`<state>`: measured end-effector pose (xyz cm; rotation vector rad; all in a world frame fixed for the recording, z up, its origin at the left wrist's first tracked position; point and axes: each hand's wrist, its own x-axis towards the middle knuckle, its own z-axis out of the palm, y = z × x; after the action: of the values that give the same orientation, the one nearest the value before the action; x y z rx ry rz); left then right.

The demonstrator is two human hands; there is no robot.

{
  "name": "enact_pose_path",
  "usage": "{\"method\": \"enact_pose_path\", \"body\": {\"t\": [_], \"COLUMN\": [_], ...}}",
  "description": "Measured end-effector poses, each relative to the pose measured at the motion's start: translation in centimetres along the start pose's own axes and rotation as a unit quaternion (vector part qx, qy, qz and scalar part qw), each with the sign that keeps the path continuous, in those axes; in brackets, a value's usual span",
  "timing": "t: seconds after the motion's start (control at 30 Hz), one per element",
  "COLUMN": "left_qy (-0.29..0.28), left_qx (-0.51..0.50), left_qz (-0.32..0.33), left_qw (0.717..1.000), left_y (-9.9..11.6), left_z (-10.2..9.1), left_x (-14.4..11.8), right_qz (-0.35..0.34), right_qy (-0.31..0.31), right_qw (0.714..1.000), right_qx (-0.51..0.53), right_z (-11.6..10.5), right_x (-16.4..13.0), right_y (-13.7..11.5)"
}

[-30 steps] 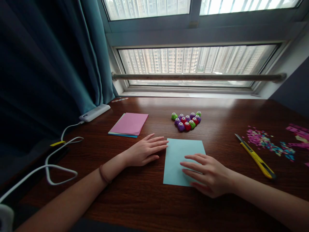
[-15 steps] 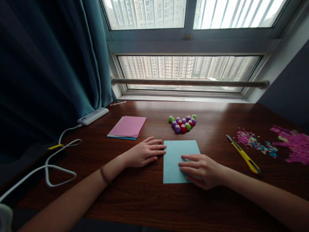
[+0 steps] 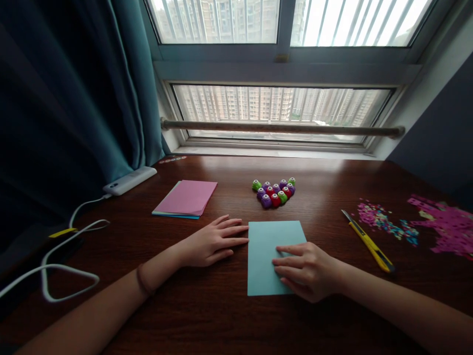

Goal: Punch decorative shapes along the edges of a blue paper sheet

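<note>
A light blue sheet of paper (image 3: 264, 266) lies flat on the dark wooden table in front of me. My right hand (image 3: 308, 270) rests on its right side, fingers spread and pointing left. To the left of the sheet, my left hand (image 3: 214, 241) lies flat on the wood with its fingers apart, the tips at the paper's left edge. Neither hand grasps anything. Right of the paper is a yellow utility knife (image 3: 371, 245), its blade end pointing away from me.
Beyond the left hand lies a stack of coloured paper (image 3: 188, 197), pink on top. Small purple, red and green bottle-like pieces (image 3: 274, 193) cluster behind the sheet. Paper bits (image 3: 386, 222) and pink punched scraps (image 3: 443, 224) lie at right. A white power strip (image 3: 131, 180) with a cable sits at left.
The camera view has shifted slightly, so everything sits a little further left and lower. Both hands and the paper keep about the same places relative to each other.
</note>
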<state>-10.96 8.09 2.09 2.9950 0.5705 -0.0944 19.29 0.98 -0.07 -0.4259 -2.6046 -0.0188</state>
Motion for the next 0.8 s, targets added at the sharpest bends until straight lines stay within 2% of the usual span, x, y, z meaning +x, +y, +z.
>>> {"method": "enact_pose_path", "body": {"t": [0.13,0.43,0.53,0.6,0.7,0.77,0.8], "left_qy": [-0.002,0.004,0.025,0.058,0.135,0.180,0.184], "left_qx": [-0.007,-0.010,0.012,0.035,0.080,0.102,0.100], "left_qz": [0.002,0.011,0.016,0.023,0.042,0.068,0.083], "left_qw": [1.000,1.000,0.999,0.997,0.987,0.976,0.974], "left_y": [0.0,0.0,-0.4,-0.5,1.0,3.3,4.7], "left_z": [-0.1,-0.2,0.2,0.2,-1.2,-2.9,-3.8], "left_x": [0.1,0.0,0.0,0.2,0.2,-0.9,-1.8], "right_qz": [0.006,0.011,-0.001,-0.008,0.007,0.038,0.030], "right_qy": [0.019,0.018,0.035,0.043,0.025,-0.010,-0.027], "right_qw": [1.000,0.998,0.997,0.996,0.999,0.999,0.997], "right_qx": [-0.015,-0.054,-0.071,-0.080,-0.043,0.022,0.067], "right_z": [0.0,-0.1,-0.4,-0.9,-2.1,-3.1,-3.6], "right_x": [-0.1,0.1,0.5,1.0,2.0,2.6,2.8], "right_y": [-0.1,-0.1,0.0,-0.4,-2.5,-5.0,-6.6]}}
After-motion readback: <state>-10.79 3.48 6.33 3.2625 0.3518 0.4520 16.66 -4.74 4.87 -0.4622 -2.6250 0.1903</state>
